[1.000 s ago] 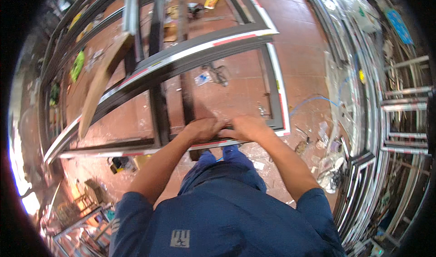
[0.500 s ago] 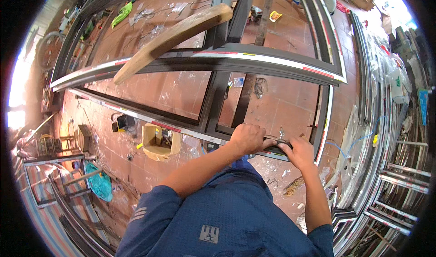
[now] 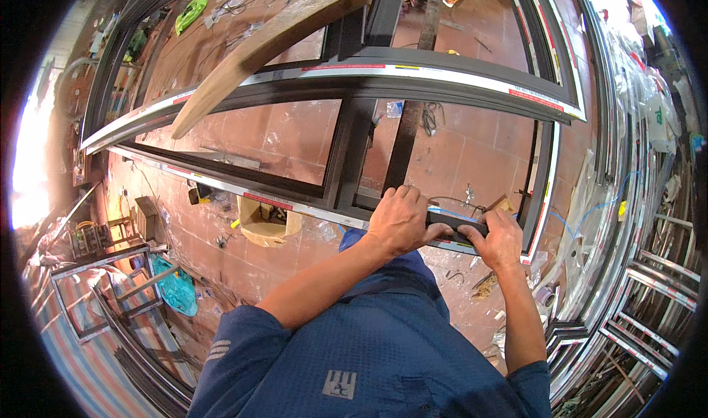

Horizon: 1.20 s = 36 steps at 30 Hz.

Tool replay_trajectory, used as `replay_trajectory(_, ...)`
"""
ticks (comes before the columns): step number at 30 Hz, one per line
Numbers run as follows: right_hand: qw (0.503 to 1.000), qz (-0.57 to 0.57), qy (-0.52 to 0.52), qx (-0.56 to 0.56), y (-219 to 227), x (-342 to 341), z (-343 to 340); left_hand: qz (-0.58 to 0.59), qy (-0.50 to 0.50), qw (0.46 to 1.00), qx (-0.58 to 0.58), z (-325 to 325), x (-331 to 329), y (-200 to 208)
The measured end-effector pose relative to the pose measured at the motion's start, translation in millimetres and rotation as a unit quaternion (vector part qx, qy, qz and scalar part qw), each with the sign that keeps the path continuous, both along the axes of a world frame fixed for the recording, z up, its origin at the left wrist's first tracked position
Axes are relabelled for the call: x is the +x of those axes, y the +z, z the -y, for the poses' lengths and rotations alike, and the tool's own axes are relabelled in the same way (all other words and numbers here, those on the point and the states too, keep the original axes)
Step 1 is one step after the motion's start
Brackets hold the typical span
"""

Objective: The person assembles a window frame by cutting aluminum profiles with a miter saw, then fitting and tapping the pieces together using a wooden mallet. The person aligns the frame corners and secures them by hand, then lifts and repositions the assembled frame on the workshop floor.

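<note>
My left hand (image 3: 398, 217) and my right hand (image 3: 501, 241) are side by side on the near rail of a dark metal window frame (image 3: 345, 160). Fingers curl over the rail, and both thumbs point inward along a short black stretch between them. Whether that stretch is part of the rail or a separate strip, I cannot tell. A second dark frame (image 3: 450, 86), edged with white and red tape, overlaps the first on its far side. Across it lies a curved wooden piece (image 3: 258, 58), slanting down to the left.
On the tiled floor to the left stands an open cardboard box (image 3: 269, 232) with items inside. Beyond it lie a turquoise bag (image 3: 177, 291) and a small frame (image 3: 68, 307). Long metal profiles (image 3: 601, 86) and plastic film run along the right; a blue cord (image 3: 575, 230) crosses the floor there.
My view has shifted slightly, moving the frames within it. My right hand is a little farther from the left, and more of the black stretch shows between the thumbs.
</note>
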State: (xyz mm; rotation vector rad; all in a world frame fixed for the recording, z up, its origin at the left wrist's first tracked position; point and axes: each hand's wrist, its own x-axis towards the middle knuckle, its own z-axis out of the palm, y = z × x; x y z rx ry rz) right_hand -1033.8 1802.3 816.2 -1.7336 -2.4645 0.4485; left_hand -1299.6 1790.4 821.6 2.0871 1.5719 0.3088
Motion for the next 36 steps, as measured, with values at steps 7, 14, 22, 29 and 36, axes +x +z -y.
replay_trajectory(7,1.0,-0.006,0.016,-0.002,2,0,-6,-0.01,0.011,1.0,-0.016,-6,2,2)
replay_trajectory(14,0.981,0.057,0.041,-0.18,9,-5,-29,-0.041,-0.122,0.976,-0.173,-41,14,-4)
replay_trajectory(22,0.966,0.077,0.01,-0.247,0,-10,-51,-0.07,-0.194,0.96,-0.189,-73,31,-27)
replay_trajectory(29,0.982,-0.001,0.008,-0.191,-12,0,-45,-0.051,-0.101,0.975,-0.189,-61,25,-11)
replay_trajectory(36,0.995,-0.095,-0.006,0.012,-1,-10,0,-0.062,0.023,0.998,-0.015,6,-47,6)
